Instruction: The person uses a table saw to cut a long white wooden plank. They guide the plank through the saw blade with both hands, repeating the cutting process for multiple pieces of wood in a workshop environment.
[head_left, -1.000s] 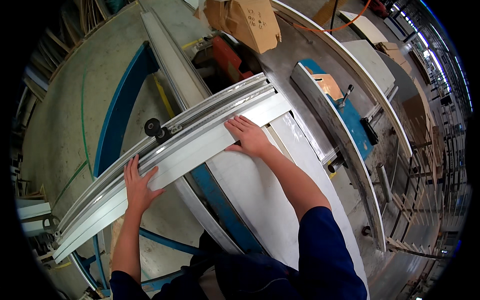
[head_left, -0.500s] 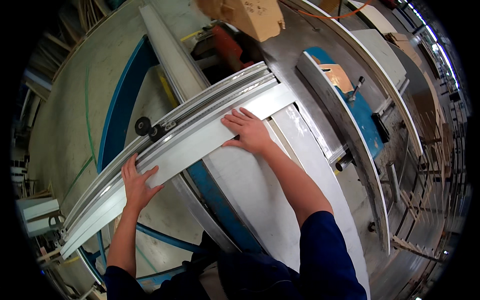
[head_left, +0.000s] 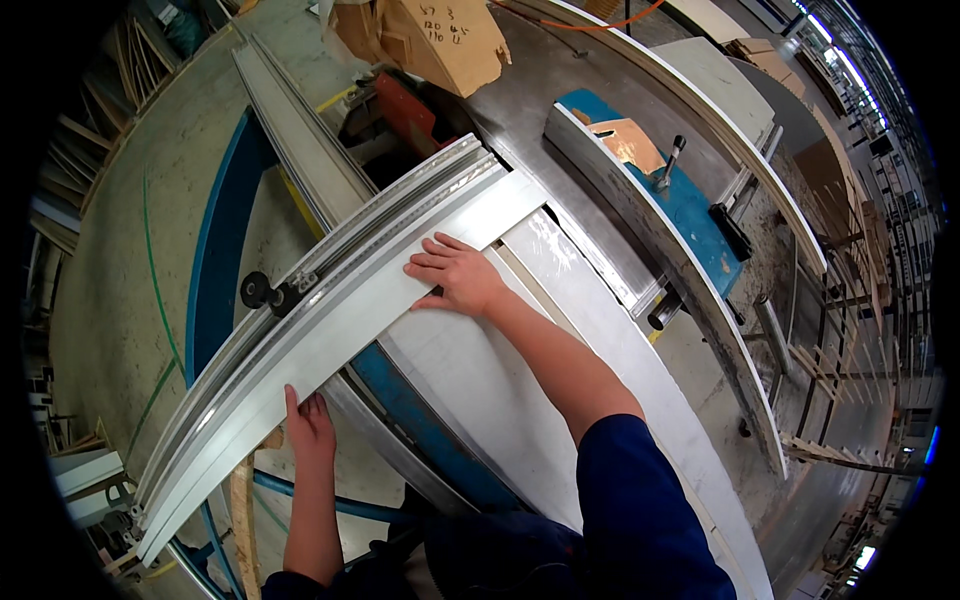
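Long white panel [head_left: 320, 350] lies diagonally alongside the silver rail [head_left: 395, 205], its upper-right part over the grey-white counter [head_left: 470, 390]. Right hand [head_left: 455, 275] is palm-down on the panel, fingers extended, thumb apart near the close edge, no wrap-around grip visible. Left hand [head_left: 310, 425] is at the panel's close edge, index finger extended; can't tell if it grips. Only clear container: torn brown cardboard box [head_left: 430, 45] beyond the rail end, contents hidden. Black knob [head_left: 256, 290] sits on the rail's far side.
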